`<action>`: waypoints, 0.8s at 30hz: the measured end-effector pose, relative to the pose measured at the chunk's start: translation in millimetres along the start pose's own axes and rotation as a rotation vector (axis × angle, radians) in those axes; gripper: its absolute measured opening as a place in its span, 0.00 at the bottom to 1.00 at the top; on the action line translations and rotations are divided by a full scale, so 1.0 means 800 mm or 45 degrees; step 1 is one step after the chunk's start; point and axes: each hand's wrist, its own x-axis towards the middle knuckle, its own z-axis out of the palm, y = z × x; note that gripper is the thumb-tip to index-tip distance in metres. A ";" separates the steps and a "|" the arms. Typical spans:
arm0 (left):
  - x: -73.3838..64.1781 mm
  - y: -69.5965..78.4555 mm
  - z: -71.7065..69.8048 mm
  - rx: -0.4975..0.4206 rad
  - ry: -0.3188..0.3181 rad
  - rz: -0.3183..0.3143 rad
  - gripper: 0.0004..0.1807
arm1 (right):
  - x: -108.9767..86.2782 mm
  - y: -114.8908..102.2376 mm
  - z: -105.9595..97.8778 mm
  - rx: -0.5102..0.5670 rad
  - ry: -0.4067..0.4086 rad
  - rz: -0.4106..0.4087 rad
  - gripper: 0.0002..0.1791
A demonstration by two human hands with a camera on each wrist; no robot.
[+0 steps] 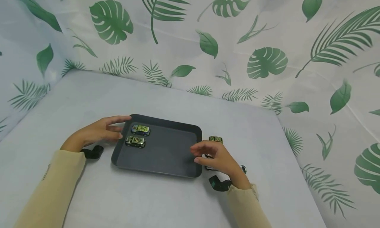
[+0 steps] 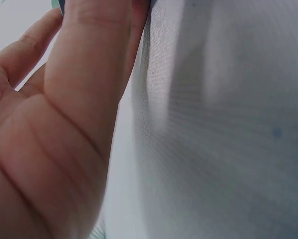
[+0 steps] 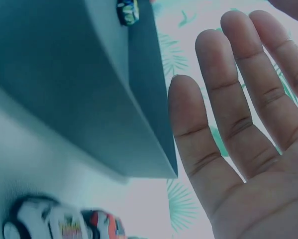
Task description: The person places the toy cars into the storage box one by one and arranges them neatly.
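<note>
A dark grey tray (image 1: 166, 149) lies on the white surface, with two toy cars near its left side: one yellow and blue (image 1: 141, 130), one camouflage green (image 1: 135, 141). At the tray's left rim my left hand (image 1: 99, 131) rests with extended fingertips touching it; its palm fills the left of the left wrist view. Over the right rim hovers my right hand (image 1: 218, 155), fingers loosely extended, holding nothing. Beside it on the surface are a green toy car (image 1: 215, 139) and, partly hidden under the hand, white toy cars (image 3: 64, 221), one with red next to it.
Black wrist devices (image 1: 93, 152) sit at both wrists. Behind the surface (image 1: 98, 195) hangs a white backdrop with green leaf prints (image 1: 267, 61). The surface spreads out in front of the tray and to its left.
</note>
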 end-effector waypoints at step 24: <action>0.000 0.002 0.001 -0.017 0.002 -0.029 0.47 | -0.057 0.005 -0.041 -0.316 0.137 0.094 0.17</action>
